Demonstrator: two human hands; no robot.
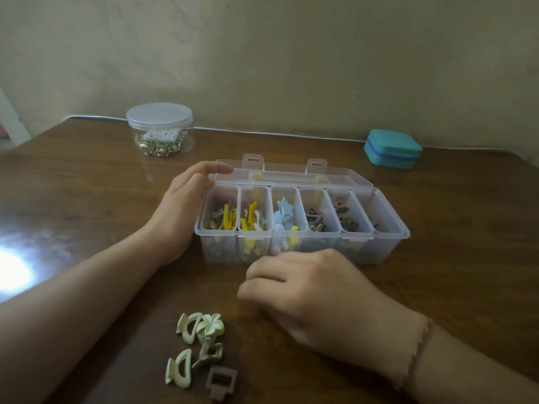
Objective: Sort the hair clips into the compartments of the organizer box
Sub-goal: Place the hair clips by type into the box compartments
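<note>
Wooden table (87, 182): left hand (180, 211) steadies organizer box (390, 246), right hand (315, 290) perhaps empty.

dark wood tabletop (87, 176) butting against plain beige wall (291, 53), light glare (11, 269) blooming at tabletop's left edge

Home setting, likely a bedroom or living room. Dark wood-grain tabletop (87, 182) pushed against a plain beige wall (291, 68), thin white cable (262, 133) along the join. Personal items about: clear lidded jar (159, 129) of gold trinkets, teal zip case (392, 149), clear organizer box (303, 225) of hair clips.
</note>
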